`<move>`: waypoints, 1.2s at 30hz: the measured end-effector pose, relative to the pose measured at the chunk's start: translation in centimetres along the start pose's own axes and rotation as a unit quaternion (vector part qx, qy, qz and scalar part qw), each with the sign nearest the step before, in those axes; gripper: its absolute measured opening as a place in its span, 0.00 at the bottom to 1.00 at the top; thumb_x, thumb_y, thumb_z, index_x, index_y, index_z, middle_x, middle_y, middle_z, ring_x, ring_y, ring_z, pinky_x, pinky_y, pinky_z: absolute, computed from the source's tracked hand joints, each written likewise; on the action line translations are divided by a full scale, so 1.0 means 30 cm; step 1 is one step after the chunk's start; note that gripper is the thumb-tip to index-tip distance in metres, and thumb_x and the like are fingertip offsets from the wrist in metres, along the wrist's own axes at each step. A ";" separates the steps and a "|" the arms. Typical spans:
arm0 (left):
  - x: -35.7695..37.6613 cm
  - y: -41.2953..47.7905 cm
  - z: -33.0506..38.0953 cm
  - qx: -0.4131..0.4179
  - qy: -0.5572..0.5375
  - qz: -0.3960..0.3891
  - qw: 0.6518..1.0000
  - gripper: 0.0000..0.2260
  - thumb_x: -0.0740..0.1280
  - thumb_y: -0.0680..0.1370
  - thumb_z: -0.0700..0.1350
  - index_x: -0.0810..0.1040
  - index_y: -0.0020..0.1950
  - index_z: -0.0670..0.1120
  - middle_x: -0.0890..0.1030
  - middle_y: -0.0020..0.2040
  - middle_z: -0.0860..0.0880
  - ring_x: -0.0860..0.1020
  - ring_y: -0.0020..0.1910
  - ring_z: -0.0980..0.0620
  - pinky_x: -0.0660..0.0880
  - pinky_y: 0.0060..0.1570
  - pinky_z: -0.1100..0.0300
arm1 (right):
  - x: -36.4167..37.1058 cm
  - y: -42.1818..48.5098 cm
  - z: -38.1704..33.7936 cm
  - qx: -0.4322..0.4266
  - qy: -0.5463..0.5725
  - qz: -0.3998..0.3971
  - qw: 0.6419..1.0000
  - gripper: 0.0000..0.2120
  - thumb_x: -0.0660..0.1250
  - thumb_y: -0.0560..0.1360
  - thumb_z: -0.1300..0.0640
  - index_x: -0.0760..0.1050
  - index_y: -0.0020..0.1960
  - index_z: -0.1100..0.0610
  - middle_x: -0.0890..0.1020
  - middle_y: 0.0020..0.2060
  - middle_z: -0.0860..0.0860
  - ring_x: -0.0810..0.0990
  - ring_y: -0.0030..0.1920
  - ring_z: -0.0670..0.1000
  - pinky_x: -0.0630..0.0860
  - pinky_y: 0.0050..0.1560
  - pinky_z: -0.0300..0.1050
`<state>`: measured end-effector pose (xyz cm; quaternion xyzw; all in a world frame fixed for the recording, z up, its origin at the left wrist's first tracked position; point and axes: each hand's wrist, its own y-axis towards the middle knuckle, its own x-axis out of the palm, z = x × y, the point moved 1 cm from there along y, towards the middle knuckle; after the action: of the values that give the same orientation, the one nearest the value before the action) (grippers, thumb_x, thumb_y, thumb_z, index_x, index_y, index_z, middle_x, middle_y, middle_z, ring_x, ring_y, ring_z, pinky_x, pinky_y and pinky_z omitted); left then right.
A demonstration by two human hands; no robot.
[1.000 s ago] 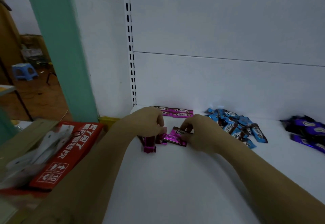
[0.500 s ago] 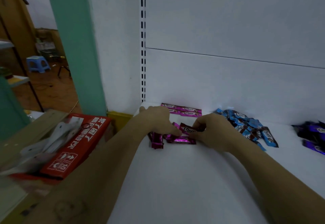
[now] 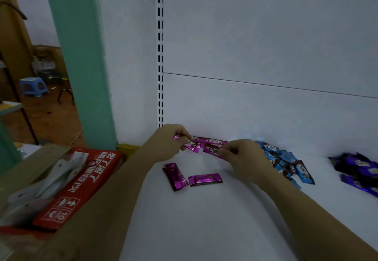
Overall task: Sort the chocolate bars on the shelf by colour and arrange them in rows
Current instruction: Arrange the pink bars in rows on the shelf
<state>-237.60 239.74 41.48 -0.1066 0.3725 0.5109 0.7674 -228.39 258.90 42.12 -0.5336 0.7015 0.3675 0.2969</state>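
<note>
The left hand (image 3: 166, 145) and right hand (image 3: 244, 157) each pinch a pink bar (image 3: 211, 149) with curled fingers (image 3: 230, 148); it looks light and slippery, best held by its ends.

The left hand (image 3: 166, 145) and right hand (image 3: 243, 156) each hide an end of the pink bars (image 3: 211, 149) they pinch, the right wrist covers part of the blue pile (image 3: 286, 158), and the purple bars (image 3: 360, 168) run off the right edge.

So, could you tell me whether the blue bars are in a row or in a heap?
In a heap: the blue bars overlap at mixed angles, just right of the right hand.
</note>
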 end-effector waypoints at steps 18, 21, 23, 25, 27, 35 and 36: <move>0.005 -0.028 0.049 0.051 0.231 -0.163 0.958 0.11 0.64 0.80 0.49 0.80 0.60 0.53 0.76 0.54 0.53 0.74 0.53 0.54 0.72 0.58 0.57 | 0.071 -0.021 -0.007 -0.131 -0.199 -0.054 0.970 0.16 0.55 0.80 0.54 0.77 0.62 0.49 0.78 0.60 0.46 0.72 0.61 0.51 0.70 0.61 0.48; 0.018 -0.025 0.044 0.053 0.247 -0.161 0.954 0.13 0.62 0.81 0.49 0.78 0.64 0.52 0.75 0.60 0.53 0.73 0.58 0.53 0.69 0.63 0.56 | 0.089 -0.017 -0.003 -0.127 -0.247 -0.080 0.957 0.15 0.53 0.80 0.52 0.77 0.58 0.51 0.78 0.56 0.48 0.73 0.59 0.51 0.72 0.59 0.50; 0.034 -0.018 0.045 0.057 0.260 -0.163 0.950 0.14 0.62 0.81 0.49 0.77 0.66 0.52 0.74 0.63 0.52 0.72 0.61 0.52 0.67 0.66 0.55 | 0.091 -0.010 0.005 -0.111 -0.256 -0.085 0.956 0.14 0.53 0.80 0.50 0.77 0.54 0.52 0.78 0.53 0.48 0.73 0.57 0.51 0.73 0.58 0.50; 0.042 -0.011 0.046 0.056 0.270 -0.162 0.947 0.16 0.60 0.81 0.50 0.75 0.68 0.52 0.72 0.66 0.51 0.70 0.64 0.51 0.66 0.68 0.54 | 0.088 0.001 0.015 -0.108 -0.253 -0.081 0.958 0.14 0.54 0.80 0.49 0.77 0.53 0.51 0.78 0.52 0.48 0.73 0.56 0.51 0.74 0.56 0.48; 0.047 -0.007 0.046 0.056 0.286 -0.163 0.943 0.17 0.59 0.82 0.50 0.72 0.70 0.53 0.69 0.69 0.51 0.67 0.67 0.51 0.63 0.69 0.55 | 0.089 0.011 0.025 -0.107 -0.245 -0.079 0.960 0.13 0.55 0.80 0.47 0.76 0.54 0.51 0.78 0.53 0.47 0.73 0.57 0.50 0.73 0.56 0.47; 0.056 -0.002 0.042 0.039 0.288 -0.159 0.944 0.19 0.58 0.82 0.50 0.68 0.73 0.52 0.66 0.71 0.50 0.64 0.69 0.50 0.61 0.71 0.52 | 0.092 0.022 0.028 -0.101 -0.222 -0.074 0.967 0.17 0.55 0.80 0.42 0.77 0.55 0.51 0.78 0.55 0.47 0.72 0.59 0.49 0.73 0.58 0.48; 0.056 -0.003 0.043 0.038 0.287 -0.158 0.944 0.19 0.58 0.82 0.50 0.68 0.73 0.52 0.66 0.71 0.49 0.65 0.69 0.50 0.61 0.71 0.53 | 0.090 0.020 0.027 -0.102 -0.221 -0.076 0.967 0.17 0.55 0.80 0.42 0.77 0.55 0.51 0.78 0.55 0.47 0.72 0.59 0.50 0.73 0.58 0.48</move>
<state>-236.58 241.56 41.21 -0.2766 0.5746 0.3163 0.7023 -229.64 258.25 39.61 -0.5181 0.5345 0.5228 0.4155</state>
